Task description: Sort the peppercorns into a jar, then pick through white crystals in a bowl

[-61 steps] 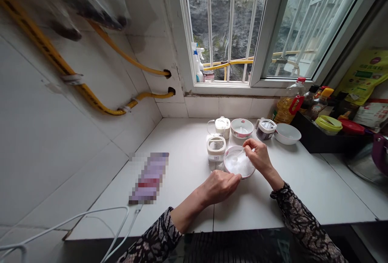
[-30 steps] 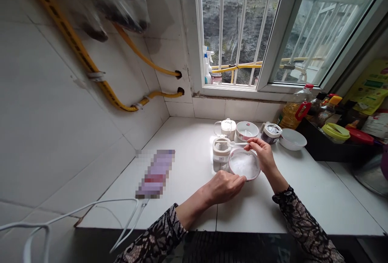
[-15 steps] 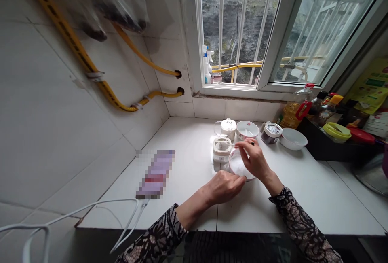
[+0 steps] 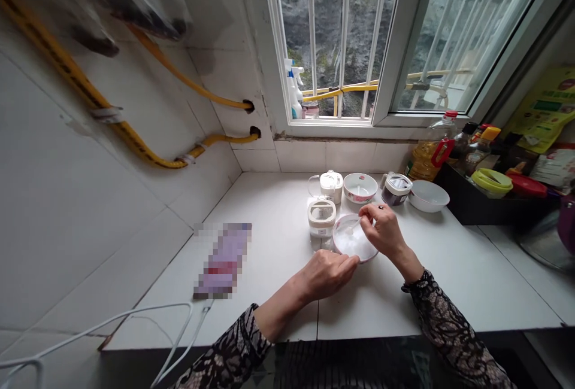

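Note:
My left hand [image 4: 330, 270] pinches the near rim of a white bowl [image 4: 342, 219] with a pinkish edge. White powder [image 4: 351, 244] lies in that bowl. In my right hand [image 4: 384, 232], which wears a ring, is a small pale spoon [image 4: 353, 227]; its head dips into the bowl over the powder. A square lidded jar [image 4: 321, 227] with pale contents stands just left of the bowl. Behind it is a second clear jar [image 4: 331, 188], beside a floral bowl [image 4: 359, 197] with something pale inside, perhaps a spoon.
A jar of dark contents [image 4: 395, 196] and a white bowl [image 4: 429, 198] stand at the back right. An oil bottle [image 4: 424, 158] and a black rack [image 4: 462, 200] of condiments come after. A blurred-out purple phone-like object [image 4: 224, 260] with a white cable [image 4: 188, 341] lies left.
My right hand has brought the spoon from over the front jar down into the bowl of powder. My left hand stays on the rim. The view has shifted slightly.

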{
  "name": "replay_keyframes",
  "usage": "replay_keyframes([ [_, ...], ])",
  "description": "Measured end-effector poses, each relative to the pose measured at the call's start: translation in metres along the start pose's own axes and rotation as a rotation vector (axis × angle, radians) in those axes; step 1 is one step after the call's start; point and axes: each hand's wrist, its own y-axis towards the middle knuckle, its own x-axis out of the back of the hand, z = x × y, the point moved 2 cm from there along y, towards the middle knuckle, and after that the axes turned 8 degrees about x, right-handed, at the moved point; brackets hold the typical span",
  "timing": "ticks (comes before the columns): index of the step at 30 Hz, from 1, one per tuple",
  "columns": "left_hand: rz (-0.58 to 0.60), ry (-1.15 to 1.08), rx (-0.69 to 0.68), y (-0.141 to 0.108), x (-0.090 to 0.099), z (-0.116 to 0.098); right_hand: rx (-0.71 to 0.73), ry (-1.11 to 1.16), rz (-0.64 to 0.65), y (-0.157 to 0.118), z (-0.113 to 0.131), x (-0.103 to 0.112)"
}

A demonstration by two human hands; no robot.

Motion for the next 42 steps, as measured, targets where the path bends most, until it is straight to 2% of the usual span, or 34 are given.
replay_keyframes([
  [3,0.008,0.002,0.001,0.000,0.001,0.000,-0.066,0.070,0.019,-0.001,0.001,-0.006],
  [5,0.006,0.003,0.001,0.000,0.001,0.000,-0.161,0.151,0.012,-0.001,-0.001,-0.006],
  [9,-0.016,-0.014,-0.006,0.000,0.002,0.000,-0.378,0.415,-0.024,0.000,-0.010,-0.005],
  [14,-0.035,-0.037,-0.006,0.001,0.003,-0.001,-0.557,0.679,-0.076,0.002,-0.020,-0.006],
  [20,-0.019,-0.039,-0.004,0.001,0.003,-0.001,-0.665,0.822,-0.100,0.002,-0.026,-0.005],
  [27,-0.010,-0.051,0.001,-0.001,0.002,0.000,-0.662,0.861,-0.132,0.004,-0.030,-0.004],
  [31,-0.002,-0.038,0.000,0.000,0.003,-0.001,-0.500,0.835,-0.202,0.007,-0.014,-0.011],
  [33,-0.004,-0.031,-0.003,0.000,0.003,-0.001,-0.352,0.749,-0.228,0.008,-0.003,-0.014],
  [35,-0.017,-0.029,-0.006,0.001,0.003,-0.001,-0.160,0.571,-0.232,0.007,0.008,-0.015],
  [39,-0.043,-0.028,-0.002,0.000,0.002,-0.001,0.302,0.175,-0.136,0.005,0.021,-0.018],
  [40,-0.048,-0.027,-0.001,0.000,0.001,-0.001,0.379,0.123,-0.102,0.005,0.022,-0.019],
  [42,-0.049,-0.026,0.000,0.000,0.001,-0.001,0.437,0.078,-0.078,0.005,0.022,-0.019],
])
